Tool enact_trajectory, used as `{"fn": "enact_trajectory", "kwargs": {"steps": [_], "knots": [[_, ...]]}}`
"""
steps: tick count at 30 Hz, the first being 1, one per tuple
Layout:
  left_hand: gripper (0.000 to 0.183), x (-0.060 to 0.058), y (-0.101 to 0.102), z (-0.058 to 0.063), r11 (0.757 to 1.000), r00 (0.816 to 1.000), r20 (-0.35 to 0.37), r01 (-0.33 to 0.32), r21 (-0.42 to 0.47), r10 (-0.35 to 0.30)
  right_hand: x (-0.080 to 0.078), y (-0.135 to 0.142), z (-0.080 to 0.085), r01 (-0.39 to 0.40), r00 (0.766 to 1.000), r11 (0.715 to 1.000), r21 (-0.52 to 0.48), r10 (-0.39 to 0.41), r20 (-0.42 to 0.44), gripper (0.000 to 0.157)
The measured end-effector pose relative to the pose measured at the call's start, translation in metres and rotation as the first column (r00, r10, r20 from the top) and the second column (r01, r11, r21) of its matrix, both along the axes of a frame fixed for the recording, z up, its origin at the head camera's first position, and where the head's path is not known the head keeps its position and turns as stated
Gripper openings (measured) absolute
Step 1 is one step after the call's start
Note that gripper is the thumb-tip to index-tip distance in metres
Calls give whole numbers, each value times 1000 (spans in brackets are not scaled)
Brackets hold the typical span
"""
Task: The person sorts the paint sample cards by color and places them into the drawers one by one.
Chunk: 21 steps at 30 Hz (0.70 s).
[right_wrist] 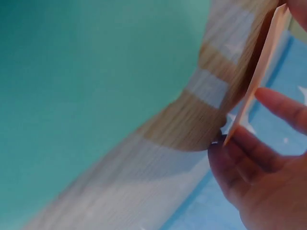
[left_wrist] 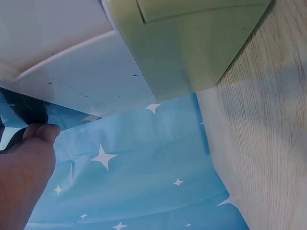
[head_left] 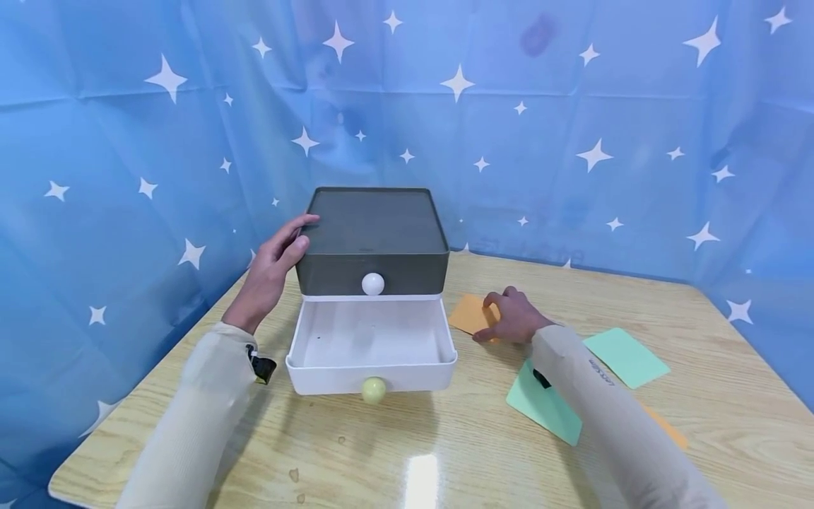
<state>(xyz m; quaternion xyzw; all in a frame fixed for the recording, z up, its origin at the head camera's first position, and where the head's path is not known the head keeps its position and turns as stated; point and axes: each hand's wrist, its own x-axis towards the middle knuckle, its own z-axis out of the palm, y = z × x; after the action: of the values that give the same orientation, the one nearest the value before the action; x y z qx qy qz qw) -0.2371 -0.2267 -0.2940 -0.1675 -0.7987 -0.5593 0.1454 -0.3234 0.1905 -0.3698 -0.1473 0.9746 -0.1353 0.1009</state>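
Orange card (head_left: 466, 314), thin and straight-edged, in pinch of right hand (head_left: 514, 318) at three o'clock from smooth dark grey box (head_left: 372, 220). Rests left hand (head_left: 268, 272) against its upper edge, nine o'clock. Shows white drawer (head_left: 327, 379) open at six, ball-shaped green knob (head_left: 374, 390).

Through my head feed, the right sleeve (head_left: 613, 410) carries one short line of dark letters (head_left: 600, 372) along the forearm, too small and slanted for me to spell out. Faint marks (head_left: 496, 247) low on the star-patterned curtain (head_left: 407, 78) resemble lettering; I cannot read them.
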Motion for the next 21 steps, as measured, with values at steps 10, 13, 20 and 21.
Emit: {"fn": "enact_trajectory", "kwargs": {"steps": [10,13,20,21], "knots": [[50,0,0,-2,1000,1000,10,-4,-7,4,3,-1,5,7,1000,996,88,-6,-16,82],[49,-1,0,-2,1000,1000,2,5,-8,-5,10,1,13,10,999,996,91,-5,-52,80],[49,-1,-1,0,1000,1000,-12,10,-14,-10,36,1,37,-30,988,1000,-7,28,-149,73],[49,-1,-1,1,1000,1000,-11,8,-15,-8,41,1,41,-37,985,999,-18,34,-167,72]]}}
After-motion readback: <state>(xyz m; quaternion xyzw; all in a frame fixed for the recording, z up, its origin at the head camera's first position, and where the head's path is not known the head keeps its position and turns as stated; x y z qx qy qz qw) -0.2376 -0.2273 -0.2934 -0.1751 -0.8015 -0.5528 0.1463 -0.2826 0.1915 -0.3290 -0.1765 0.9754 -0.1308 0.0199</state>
